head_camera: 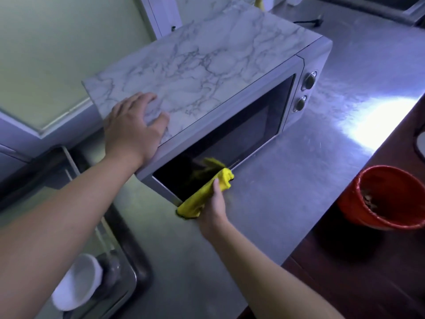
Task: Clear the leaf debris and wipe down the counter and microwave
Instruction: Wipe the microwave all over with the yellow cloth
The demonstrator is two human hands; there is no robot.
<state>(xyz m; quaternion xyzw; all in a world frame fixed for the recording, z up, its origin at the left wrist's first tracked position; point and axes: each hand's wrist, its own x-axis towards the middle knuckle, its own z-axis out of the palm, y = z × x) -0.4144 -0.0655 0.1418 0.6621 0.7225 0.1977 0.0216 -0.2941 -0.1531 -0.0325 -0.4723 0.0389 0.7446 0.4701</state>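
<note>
Left hand flat, fingers spread, on microwave top; right hand clamps yellow cloth on the door just ahead of it; debris probably binned in red bucket, desk looks leaf-free, wiping unfinished.

Dim bluish light, counter glare, edge distortion.

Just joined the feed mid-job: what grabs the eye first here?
The yellow cloth, gripped by the right hand, pressed to the dark door of the microwave at centre. The left hand rests flat on its marble-patterned top. A red bin holding debris sits far right, off the counter.
</note>
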